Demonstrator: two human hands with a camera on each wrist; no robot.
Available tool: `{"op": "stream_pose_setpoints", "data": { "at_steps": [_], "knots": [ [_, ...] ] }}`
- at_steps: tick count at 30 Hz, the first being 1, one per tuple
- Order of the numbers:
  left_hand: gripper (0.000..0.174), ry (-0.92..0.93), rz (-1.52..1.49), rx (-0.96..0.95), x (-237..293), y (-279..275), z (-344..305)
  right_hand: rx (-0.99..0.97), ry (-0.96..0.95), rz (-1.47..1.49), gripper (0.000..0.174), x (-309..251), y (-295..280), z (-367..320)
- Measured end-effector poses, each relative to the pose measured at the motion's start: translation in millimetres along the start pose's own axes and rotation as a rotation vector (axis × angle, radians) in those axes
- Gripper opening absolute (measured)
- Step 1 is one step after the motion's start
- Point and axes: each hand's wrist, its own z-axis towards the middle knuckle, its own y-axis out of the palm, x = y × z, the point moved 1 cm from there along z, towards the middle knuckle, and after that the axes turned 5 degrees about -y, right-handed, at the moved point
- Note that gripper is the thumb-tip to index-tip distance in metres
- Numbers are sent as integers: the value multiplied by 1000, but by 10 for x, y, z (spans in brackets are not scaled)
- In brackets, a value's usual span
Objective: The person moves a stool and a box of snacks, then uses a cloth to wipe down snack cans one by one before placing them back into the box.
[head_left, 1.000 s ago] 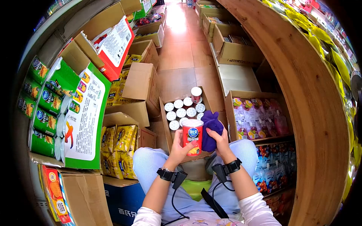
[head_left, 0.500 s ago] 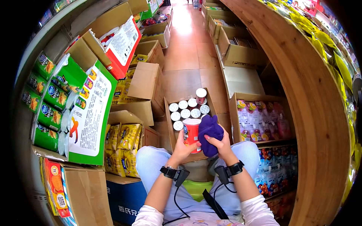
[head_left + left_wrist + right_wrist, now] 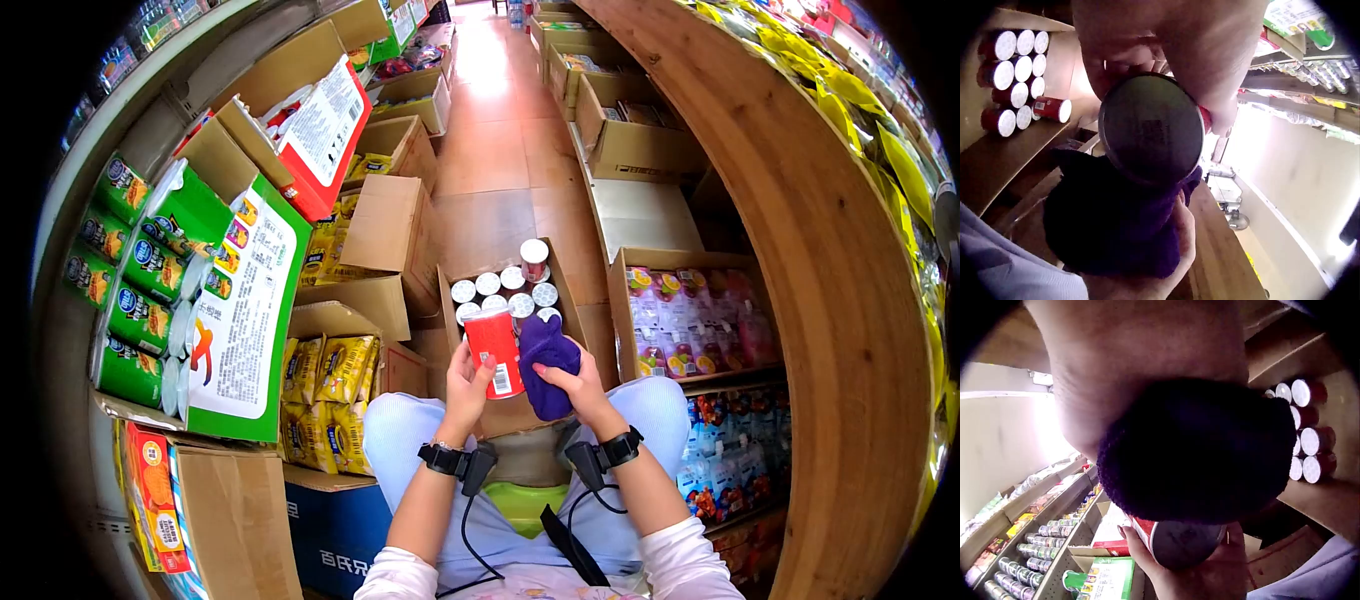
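Observation:
A red can (image 3: pixel 493 352) is gripped by the left hand (image 3: pixel 467 385), its barcode side facing up in the head view. The right hand (image 3: pixel 582 385) holds a bunched purple cloth (image 3: pixel 548 366) against the can's right side. In the left wrist view the can's metal base (image 3: pixel 1151 128) faces the camera, with the cloth (image 3: pixel 1110 219) against its rim. The right wrist view shows the dark cloth (image 3: pixel 1194 453) covering much of the can (image 3: pixel 1186 542). Beyond the hands, a carton (image 3: pixel 573 322) holds several white-lidded cans (image 3: pixel 489 284); one (image 3: pixel 534 257) stands higher than the others.
Green cans (image 3: pixel 140 318) lie in a display box at the left, above a carton of yellow packets (image 3: pixel 347 367). On the right are a box of pink pouches (image 3: pixel 690 318) and a curved wooden shelf edge (image 3: pixel 800 200). The tiled aisle (image 3: pixel 487 150) runs ahead.
The can has turned in the left hand, from its printed front to its barcode side, and now tilts. The cloth stays beside it, slightly shifted.

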Motion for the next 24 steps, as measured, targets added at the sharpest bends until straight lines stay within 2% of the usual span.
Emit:
{"op": "stream_pose_setpoints", "data": {
  "at_steps": [2, 6, 9, 10, 13, 16, 19, 21, 24],
  "knots": [
    [53, 2, -55, 46, -1, 9, 10, -8, -33, -31, 38, 36, 11, 5],
    [43, -28, -5, 2, -39, 53, -2, 45, -132, -194, 39, 67, -36, -4],
    [51, -33, 76, -32, -38, 95, -1, 61, -176, -201, 38, 34, -27, -20],
    [58, -76, 108, -19, 74, 185, -63, 50, -186, -202, 38, -7, -9, -27],
    [63, -134, 94, -55, 79, 205, -61, 44, -234, -232, 36, -24, -35, -22],
    [63, -162, 154, -170, 73, 143, -35, 79, -236, -193, 33, -53, -57, -24],
    [62, -115, 309, -146, 62, 86, -51, 113, -286, -202, 31, -57, -83, 10],
    [60, -41, 259, -140, 35, 104, -57, 117, -285, -209, 31, -83, -84, 6],
    [63, -15, 232, -135, 144, 173, -87, 18, -302, -428, 34, -117, -69, 2]
  ]
}}
